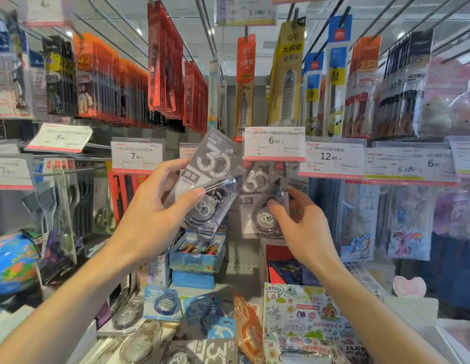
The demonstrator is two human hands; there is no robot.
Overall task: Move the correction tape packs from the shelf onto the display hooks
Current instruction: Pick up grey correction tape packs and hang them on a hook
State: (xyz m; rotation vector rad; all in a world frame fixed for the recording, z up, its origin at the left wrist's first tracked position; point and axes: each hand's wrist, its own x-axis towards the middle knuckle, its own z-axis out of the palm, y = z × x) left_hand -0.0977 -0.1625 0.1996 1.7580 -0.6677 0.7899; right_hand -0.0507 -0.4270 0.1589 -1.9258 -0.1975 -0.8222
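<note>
Down at the near edge, loose correction tape packs [163, 304] lie jumbled on the shelf [8, 324], some grey, some blue, one orange pack [248, 329] on its side, and the bottom of the view cuts several of them off. Beside them a sticker sheet [303, 319] reads "JOURNEY" and "ADVENTURE". A globe [14, 261] pokes in at the left, half out of view. Now up to the hands: the left hand [152, 214] grips a grey pack [211, 182], thumb across its front and fingers wrapped behind, tilted to the right, a big silver "30" on the card and the clear tape wheel showing through the blister. The pack's lower edge is covered by the thumb side of the palm. Just right of it, the right hand [303, 232] has its fingers curled onto a second grey pack [264, 200], which hangs upright below the price tag [274, 143] reading "6.00"; its hook is hidden behind that tag, so I cannot see the top of it. Neighbouring tags read "7.90" [137, 155] and "12.90" [331, 156], the small print too blurred to read. Farther back, rows of red pen packs [164, 61] and a yellow pack [287, 74] hang from the upper hooks.
</note>
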